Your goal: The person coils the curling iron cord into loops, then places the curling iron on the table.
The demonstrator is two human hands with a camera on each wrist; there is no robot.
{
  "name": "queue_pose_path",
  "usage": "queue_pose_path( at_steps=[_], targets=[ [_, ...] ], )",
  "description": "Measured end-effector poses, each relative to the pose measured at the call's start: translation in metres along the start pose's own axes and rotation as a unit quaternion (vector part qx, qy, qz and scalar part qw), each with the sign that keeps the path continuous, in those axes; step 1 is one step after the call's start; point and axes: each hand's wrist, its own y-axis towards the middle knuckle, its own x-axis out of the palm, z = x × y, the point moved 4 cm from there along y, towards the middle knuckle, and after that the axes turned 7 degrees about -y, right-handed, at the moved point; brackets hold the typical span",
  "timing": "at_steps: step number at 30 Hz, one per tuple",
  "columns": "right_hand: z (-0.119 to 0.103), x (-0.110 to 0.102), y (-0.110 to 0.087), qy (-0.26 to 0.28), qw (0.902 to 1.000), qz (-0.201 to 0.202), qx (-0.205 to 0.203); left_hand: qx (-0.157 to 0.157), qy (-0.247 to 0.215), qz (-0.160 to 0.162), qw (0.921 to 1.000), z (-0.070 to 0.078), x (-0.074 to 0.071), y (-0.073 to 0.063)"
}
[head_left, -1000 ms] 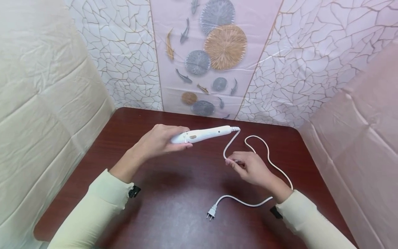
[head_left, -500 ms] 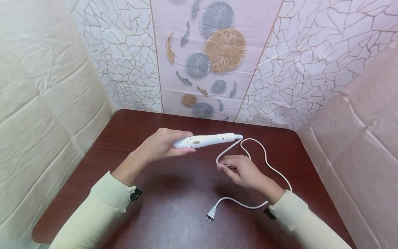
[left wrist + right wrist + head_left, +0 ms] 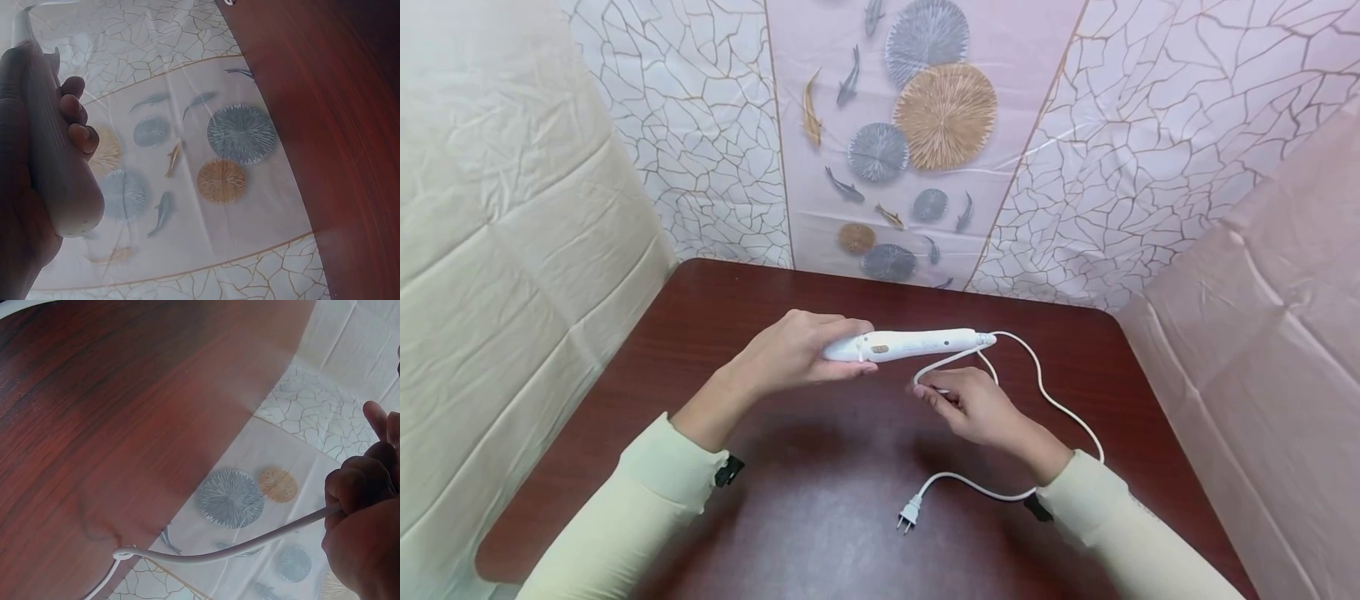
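My left hand (image 3: pixel 790 350) grips a white corded hair iron (image 3: pixel 917 343) above the table, its cord end pointing right. A tan slider switch (image 3: pixel 880 348) shows on the side facing me. In the left wrist view, fingers and thumb wrap its body (image 3: pixel 59 150), with the rounded end towards the camera. From the iron's tail, the white cord (image 3: pixel 951 359) bends back to my right hand (image 3: pixel 973 404), which pinches it between thumb and fingers. The right wrist view shows the cord (image 3: pixel 250 544) running into the curled fingers, with a small loop farther along it.
A two-pin plug (image 3: pixel 911 508) lies on the dark red table (image 3: pixel 820 550) towards the front. Its cord passes by the right wrist and curves across the table's right side. Draped cloth walls (image 3: pixel 512 250) stand along both sides, with a patterned sheet (image 3: pixel 715 150) behind.
The iron has shifted right and slightly down at its cord end, now lying more level. My right hand has moved left with the pinched cord, bending it more sharply.
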Motion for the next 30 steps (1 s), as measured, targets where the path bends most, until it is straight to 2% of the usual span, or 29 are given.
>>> queue_pose_path(
  at_steps=[11,21,24,27,30],
  targets=[
    [0.003,0.005,0.002,0.019,0.9996,0.005,0.021,-0.016,0.010,-0.015,0.9997,0.002,-0.002,0.004],
    [0.009,0.002,0.012,0.047,0.9984,-0.004,0.031,-0.018,-0.009,-0.039,0.9990,0.002,0.000,0.002],
    [0.011,0.000,0.014,0.056,0.9979,0.001,0.033,-0.020,0.014,-0.048,0.9985,0.004,0.000,0.003],
    [0.014,0.000,0.013,0.074,0.9951,-0.007,0.065,-0.016,0.058,-0.057,0.9966,0.008,0.001,0.004],
    [0.018,0.000,0.009,0.089,0.9893,-0.021,0.114,-0.013,0.094,-0.062,0.9936,0.011,0.003,0.006]
  ],
)
